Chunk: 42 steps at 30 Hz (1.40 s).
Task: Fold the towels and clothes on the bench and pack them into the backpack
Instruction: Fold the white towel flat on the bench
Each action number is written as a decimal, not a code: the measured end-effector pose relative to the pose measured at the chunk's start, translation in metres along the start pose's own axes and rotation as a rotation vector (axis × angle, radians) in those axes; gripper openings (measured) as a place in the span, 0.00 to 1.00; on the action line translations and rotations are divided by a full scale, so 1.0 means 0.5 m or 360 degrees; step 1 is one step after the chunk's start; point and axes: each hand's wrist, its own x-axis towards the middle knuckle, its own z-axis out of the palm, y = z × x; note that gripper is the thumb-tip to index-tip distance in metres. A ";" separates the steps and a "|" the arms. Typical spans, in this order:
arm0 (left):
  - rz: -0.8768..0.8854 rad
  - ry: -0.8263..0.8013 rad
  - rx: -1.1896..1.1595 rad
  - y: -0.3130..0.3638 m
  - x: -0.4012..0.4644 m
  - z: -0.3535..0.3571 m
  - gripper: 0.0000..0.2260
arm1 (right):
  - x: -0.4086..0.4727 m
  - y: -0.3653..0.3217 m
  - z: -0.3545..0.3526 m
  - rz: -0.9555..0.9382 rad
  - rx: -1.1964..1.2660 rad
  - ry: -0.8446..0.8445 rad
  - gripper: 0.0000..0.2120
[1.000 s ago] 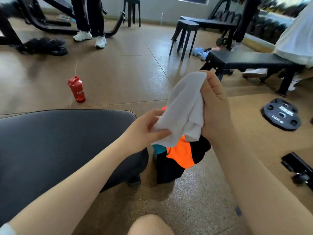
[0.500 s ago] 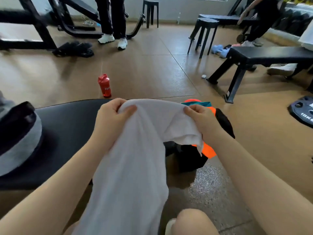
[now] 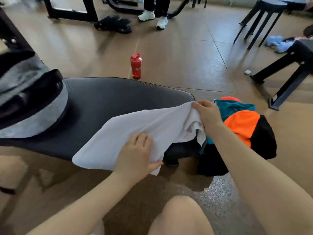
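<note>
A white towel (image 3: 135,133) lies stretched over the right end of the black padded bench (image 3: 105,102). My left hand (image 3: 135,155) grips its near edge, thumb under the cloth. My right hand (image 3: 206,114) pinches the far right corner, which hangs bunched off the bench end. An orange, teal and black backpack (image 3: 243,126) stands on the floor just right of the bench, partly hidden behind my right forearm. A grey and black garment (image 3: 30,102) is heaped on the bench's left part.
A red bottle (image 3: 135,66) stands on the floor beyond the bench. Another black bench (image 3: 291,65) and a stool (image 3: 264,19) are at the right. A person's feet in white shoes (image 3: 152,17) stand at the back. My knee (image 3: 179,214) is below.
The towel went from bunched in both hands, to held up spread, to laid down flat across the bench end. My view shifted left, bringing the grey garment into sight.
</note>
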 end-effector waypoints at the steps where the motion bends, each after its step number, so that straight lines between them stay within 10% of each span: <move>1: 0.0005 0.0021 -0.0017 0.002 0.002 0.000 0.24 | 0.009 0.006 -0.005 -0.0083 -0.0107 0.0012 0.07; 9: -0.0426 -0.0029 -0.0666 -0.044 0.051 -0.048 0.12 | 0.033 0.027 -0.015 -0.0408 -0.1510 -0.0115 0.12; 13: -0.0474 -0.0098 -0.0890 -0.064 0.078 -0.080 0.13 | -0.057 -0.019 0.022 -0.1404 -0.0905 -0.0423 0.11; 16: -0.0448 -0.0177 -0.0949 -0.071 0.085 -0.097 0.12 | -0.122 0.011 0.047 -0.1606 -0.1072 -0.0845 0.14; 24: -0.0403 0.0003 -0.0804 -0.068 0.090 -0.091 0.05 | -0.148 0.033 0.098 -0.1459 -0.1292 -0.0288 0.08; 29: 0.0277 0.0395 0.0077 -0.070 0.035 -0.029 0.07 | -0.121 0.025 0.096 -0.1007 -0.0965 -0.0333 0.04; 35: -0.0172 -0.0022 0.0126 -0.006 -0.017 -0.018 0.27 | -0.098 0.018 0.086 -0.0596 -0.0588 -0.0372 0.04; 42: -0.0215 0.0028 -0.0012 -0.007 -0.024 -0.017 0.25 | -0.116 0.036 0.067 -0.1000 -0.0874 -0.0733 0.12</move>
